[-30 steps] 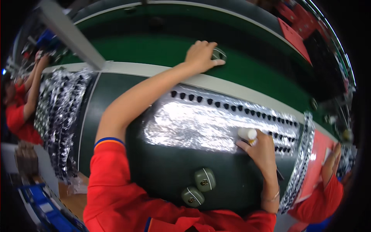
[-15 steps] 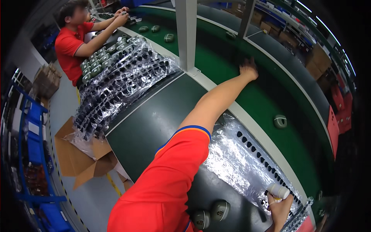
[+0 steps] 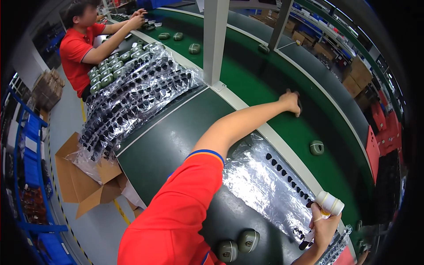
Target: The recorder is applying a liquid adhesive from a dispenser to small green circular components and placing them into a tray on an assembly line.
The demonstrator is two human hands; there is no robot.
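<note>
My left hand (image 3: pixel 290 102) reaches out over the green conveyor belt (image 3: pixel 260 84). Its fingers are curled around a dark edge, and what that belongs to is hidden. In my right hand (image 3: pixel 326 225) is a white ridged cylinder (image 3: pixel 330 203), bottle-like, with a bit of yellow under it. Below that hand a dark-tipped stick (image 3: pixel 304 244) shows; whether I grip it is unclear. A clear plastic sheet (image 3: pixel 256 181) with a row of small black pieces (image 3: pixel 282 172) lies beneath. Two olive-green rounded cases (image 3: pixel 248 241) sit side by side on the dark table.
Another green case (image 3: pixel 316 148) lies on the belt, right of my left hand. A white post (image 3: pixel 215 48) rises at the belt's edge. At the far left, a co-worker in red (image 3: pixel 79 51) handles parts beside stacked cases and plastic sheets (image 3: pixel 141 92). An open carton (image 3: pixel 88 176) stands on the floor.
My left hand has come nearer over the belt, and its fingers have curled in. My right hand has risen and shifted right with the white cylinder. The view has turned slightly.
</note>
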